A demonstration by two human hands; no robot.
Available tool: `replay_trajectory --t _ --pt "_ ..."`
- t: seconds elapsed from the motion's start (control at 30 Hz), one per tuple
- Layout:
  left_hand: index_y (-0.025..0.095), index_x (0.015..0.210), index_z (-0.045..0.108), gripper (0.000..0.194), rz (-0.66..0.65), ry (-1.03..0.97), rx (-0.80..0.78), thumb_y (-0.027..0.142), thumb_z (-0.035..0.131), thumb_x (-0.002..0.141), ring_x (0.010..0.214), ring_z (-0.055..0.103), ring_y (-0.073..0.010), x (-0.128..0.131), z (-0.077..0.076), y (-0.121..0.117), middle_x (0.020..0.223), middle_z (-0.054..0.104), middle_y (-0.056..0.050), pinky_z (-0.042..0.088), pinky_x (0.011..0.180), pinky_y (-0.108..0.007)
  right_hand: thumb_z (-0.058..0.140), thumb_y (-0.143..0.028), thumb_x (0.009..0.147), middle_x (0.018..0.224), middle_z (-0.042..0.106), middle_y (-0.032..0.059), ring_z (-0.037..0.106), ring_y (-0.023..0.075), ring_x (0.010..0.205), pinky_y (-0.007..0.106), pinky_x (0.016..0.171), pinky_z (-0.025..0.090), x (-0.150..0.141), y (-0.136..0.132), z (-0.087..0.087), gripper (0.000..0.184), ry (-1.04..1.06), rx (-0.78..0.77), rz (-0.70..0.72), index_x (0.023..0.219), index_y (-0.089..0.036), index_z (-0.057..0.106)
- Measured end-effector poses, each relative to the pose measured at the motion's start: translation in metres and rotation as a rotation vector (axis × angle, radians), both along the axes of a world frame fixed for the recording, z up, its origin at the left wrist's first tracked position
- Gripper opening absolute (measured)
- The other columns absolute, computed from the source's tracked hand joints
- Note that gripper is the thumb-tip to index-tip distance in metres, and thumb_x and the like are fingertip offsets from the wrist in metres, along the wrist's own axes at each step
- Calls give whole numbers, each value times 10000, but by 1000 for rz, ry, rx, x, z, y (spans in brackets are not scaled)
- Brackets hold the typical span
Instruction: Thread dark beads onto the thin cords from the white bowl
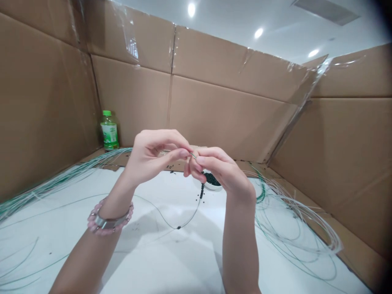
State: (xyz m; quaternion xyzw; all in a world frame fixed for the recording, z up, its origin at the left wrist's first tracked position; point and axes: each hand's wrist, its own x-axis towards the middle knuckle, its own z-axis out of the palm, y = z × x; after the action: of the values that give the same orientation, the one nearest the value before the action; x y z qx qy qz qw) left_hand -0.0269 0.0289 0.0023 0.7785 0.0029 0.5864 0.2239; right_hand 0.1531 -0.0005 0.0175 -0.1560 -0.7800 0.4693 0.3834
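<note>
My left hand and my right hand meet in mid-air above a white table. Both pinch the end of a thin thread between thumb and fingers, fingertips touching. The thread hangs down in a loop beneath them, with one dark bead at its lowest point and a few more strung near my right hand. A small white bowl of dark beads sits on the table just behind my right hand, partly hidden. My left wrist carries a pink bead bracelet.
Cardboard walls enclose the table on three sides. A green-capped bottle stands in the back left corner. Bundles of thin green and clear cords lie coiled at the right and stretch along the left. Loose beads dot the table.
</note>
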Motion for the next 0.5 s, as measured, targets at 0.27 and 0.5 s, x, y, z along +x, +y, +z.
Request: replay_trajectory --t 0.27,0.5 --pt "167 658 652 168 131 143 -252 182 631 823 507 576 -65 -9 11 -18 569 626 12 471 469 -133 453 -179 894 559 440 -36 488 83 620 220 624 426 -7 -17 3 313 -105 87 -228 581 -176 470" --pt "155 536 627 193 -70 117 -602 180 625 727 470 474 -57 -8 15 -16 478 527 18 397 439 -149 589 -235 895 688 553 -39 491 46 591 178 562 432 -15 -17 -2 91 56 286 -482 824 -179 597"
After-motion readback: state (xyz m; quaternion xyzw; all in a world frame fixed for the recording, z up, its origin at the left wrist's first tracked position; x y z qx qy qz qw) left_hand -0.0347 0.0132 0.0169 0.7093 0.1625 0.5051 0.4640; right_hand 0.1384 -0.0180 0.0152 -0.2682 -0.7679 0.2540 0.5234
